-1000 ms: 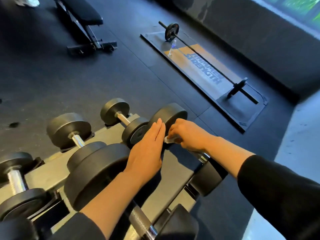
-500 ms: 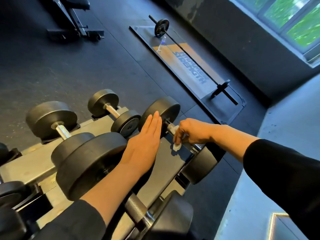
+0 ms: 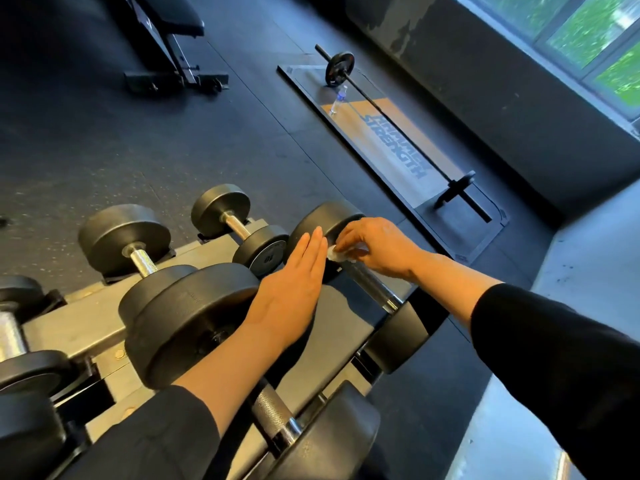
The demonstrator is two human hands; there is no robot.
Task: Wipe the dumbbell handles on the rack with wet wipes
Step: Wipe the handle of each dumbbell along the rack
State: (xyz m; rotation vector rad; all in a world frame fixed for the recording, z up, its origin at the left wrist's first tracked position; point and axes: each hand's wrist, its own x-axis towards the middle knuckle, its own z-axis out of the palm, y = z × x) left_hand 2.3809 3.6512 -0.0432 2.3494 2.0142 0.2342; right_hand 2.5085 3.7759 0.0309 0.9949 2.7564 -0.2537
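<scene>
Your right hand (image 3: 377, 245) pinches the wet wipe (image 3: 341, 253) onto the end dumbbell's handle (image 3: 370, 284) on the rack (image 3: 86, 317); left hand (image 3: 294, 289) is flat, fingers straight, against its head (image 3: 323, 225). Open floor (image 3: 104, 150) beyond.

The gym is dim, with a cool blue cast. Daylight enters from the window (image 3: 595, 39) at 1 o'clock and washes the pale floor strip (image 3: 588, 258) at 3 o'clock to a bright grey. The dark rubber floor (image 3: 104, 143) at 10 o'clock stays murky and grainy. Small glints sit on the chrome dumbbell handles (image 3: 142, 261), and the round weight heads (image 3: 121, 233) carry a soft sheen. The forearms cast soft shadows on the rack (image 3: 90, 317). Wide-angle stretch bends lines near the edges, and the sleeves (image 3: 554, 375) at 5 and 7 o'clock look soft. The centre is fairly sharp.
</scene>
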